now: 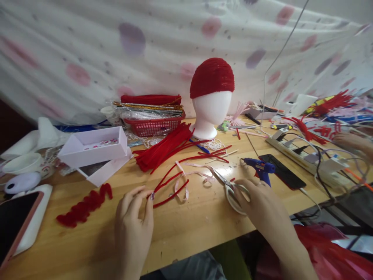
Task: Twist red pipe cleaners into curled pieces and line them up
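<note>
We pinch the near end of a red stem (170,190) in our left hand (134,221); the stem runs far-right across the counter (186,229). Our right hand (260,204) is closed around the handles of the scissors (227,184), blades pointing far-left. We judge the stem light, fuzzy and wire-cored: it bends readily and keeps its bend, so we grip it near the working end. A glue gun (260,168) lies just beyond the right hand.

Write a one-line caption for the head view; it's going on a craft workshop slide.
Left hand pinches red pipe cleaners, right hand grips scissors on a cluttered wooden table.
</note>
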`<state>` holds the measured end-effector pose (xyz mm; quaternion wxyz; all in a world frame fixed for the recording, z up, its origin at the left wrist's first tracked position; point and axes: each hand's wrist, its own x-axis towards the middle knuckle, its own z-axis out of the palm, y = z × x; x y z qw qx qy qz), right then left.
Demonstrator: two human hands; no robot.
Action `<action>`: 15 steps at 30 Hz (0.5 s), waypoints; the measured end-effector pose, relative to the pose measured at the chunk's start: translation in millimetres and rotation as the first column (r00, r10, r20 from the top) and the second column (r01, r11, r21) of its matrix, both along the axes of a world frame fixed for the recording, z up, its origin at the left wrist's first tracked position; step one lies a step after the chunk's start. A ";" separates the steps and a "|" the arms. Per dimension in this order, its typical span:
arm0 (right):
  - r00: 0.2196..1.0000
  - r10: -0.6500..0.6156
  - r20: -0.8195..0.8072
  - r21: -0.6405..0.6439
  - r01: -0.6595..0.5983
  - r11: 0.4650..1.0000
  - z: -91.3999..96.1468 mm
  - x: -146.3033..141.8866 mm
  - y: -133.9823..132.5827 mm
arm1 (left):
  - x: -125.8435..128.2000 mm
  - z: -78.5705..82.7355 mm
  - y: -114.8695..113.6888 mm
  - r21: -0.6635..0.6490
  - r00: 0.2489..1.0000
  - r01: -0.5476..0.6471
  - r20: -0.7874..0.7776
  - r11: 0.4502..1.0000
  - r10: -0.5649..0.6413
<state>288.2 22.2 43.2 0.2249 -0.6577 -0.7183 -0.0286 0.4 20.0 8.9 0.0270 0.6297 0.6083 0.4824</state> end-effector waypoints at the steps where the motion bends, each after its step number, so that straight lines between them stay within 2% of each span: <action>1: 0.998 0.039 -0.058 0.062 -0.036 0.997 9.6 -9.6 -0.2 | 0.8 3.8 -0.1 0.023 1.000 0.019 0.007 1.000 -0.020; 2: 0.985 0.130 -0.112 0.127 -0.116 0.985 19.0 -20.9 0.1 | 1.4 8.2 -0.9 0.025 0.998 0.054 0.034 0.998 -0.055; 4: 0.926 0.353 -0.136 0.175 -0.328 0.928 33.7 -45.2 2.7 | 2.8 17.7 -4.4 -0.013 0.981 0.135 0.142 0.991 -0.132; 6: 0.831 0.536 -0.149 0.148 -0.518 0.843 39.5 -66.5 6.5 | 5.7 26.2 -10.0 -0.075 0.945 0.190 0.286 0.979 -0.161; 8: 0.748 0.613 -0.256 0.112 -0.607 0.787 36.2 -81.2 8.5 | 11.5 31.4 -16.4 -0.137 0.879 0.230 0.454 0.964 -0.145; 9: 0.720 0.604 -0.341 0.104 -0.610 0.785 32.2 -86.1 8.0 | 15.6 32.5 -19.4 -0.164 0.830 0.251 0.543 0.954 -0.125; 12: 0.631 0.460 -0.624 0.072 -0.540 0.839 17.8 -92.2 0.4 | 29.0 31.6 -25.5 -0.229 0.652 0.290 0.758 0.929 -0.017; 15: 0.562 0.350 -0.749 0.012 -0.517 0.856 8.3 -89.5 -10.1 | 36.9 30.9 -26.1 -0.253 0.552 0.234 0.830 0.939 0.086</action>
